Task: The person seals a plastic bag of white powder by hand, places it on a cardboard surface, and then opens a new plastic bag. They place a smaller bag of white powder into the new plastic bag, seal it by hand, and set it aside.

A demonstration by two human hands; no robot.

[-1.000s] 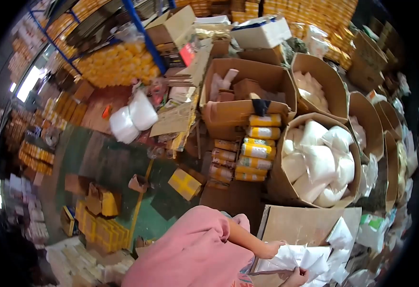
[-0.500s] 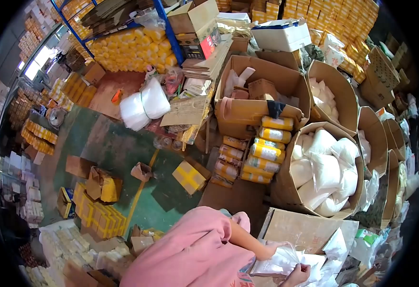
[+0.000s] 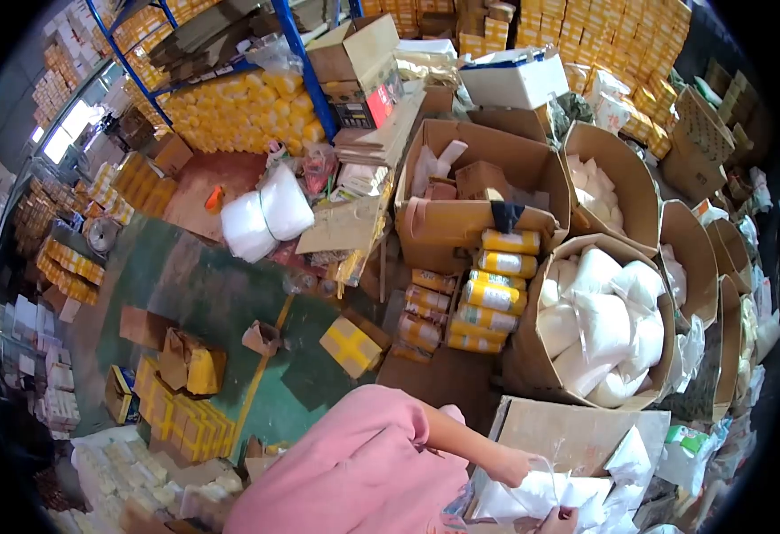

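Note:
My left hand is closed, its fingers pinching the clear upper edge of a plastic bag. White contents show through the plastic. Lower down, partly cut off by the frame's bottom, my right hand also has its fingers pressed together on the bag's edge. More filled white bags lie just right of my hands, on and against a cardboard sheet. My pink sleeve covers much of the lower middle.
A large carton full of white bags stands beyond my hands, with other open cartons behind. Yellow-labelled rolls are stacked beside it. Taped boxes sit on the green floor.
My left hand has lifted and moved slightly right, drawing the bag's edge up; my right hand has shifted down a little. The view has moved slightly.

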